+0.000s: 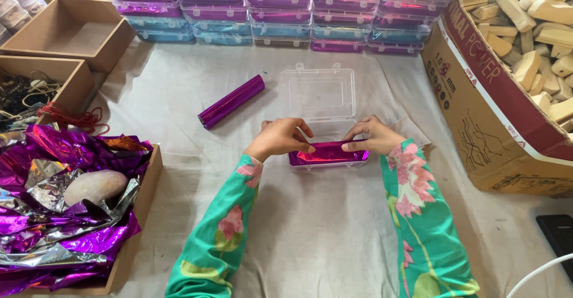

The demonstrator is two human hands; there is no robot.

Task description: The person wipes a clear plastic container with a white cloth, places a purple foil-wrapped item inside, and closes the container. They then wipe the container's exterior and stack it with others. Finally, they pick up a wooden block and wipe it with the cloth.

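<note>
Pressing purple foil into a small clear plastic box (327,162) is the work shown here, and both hands meet over it. Far to the left of the left hand sits a shallow wooden tray (138,214) heaped with crumpled purple and silver foil sheets (54,214), with a smooth pale stone (94,186) lying on top. Beyond and to the left of that hand lies a rolled tube of purple foil (231,101) on the white cloth (316,232).

The left hand (277,138) curls its fingers down onto the left end of the foil lining (328,153), holding it in the box; the right hand (371,137) does the same at the right end, fingertips bent inward and pinning the sheet. Neither hand is spread wide. The box lies directly under and between the two hands, and its hinged lid (320,93) stands open just beyond the fingertips.

To do this step well, I judge that the fingers should push the foil evenly into both corners, keeping it flat along the bottom and its edges below the rim, so that the lid can close cleanly. Pressing too hard could tear the thin sheet.

Beyond the lid are stacked filled boxes (280,11). Right of the right hand stands a cardboard carton (477,125) of pale wooden blocks (537,29).
</note>
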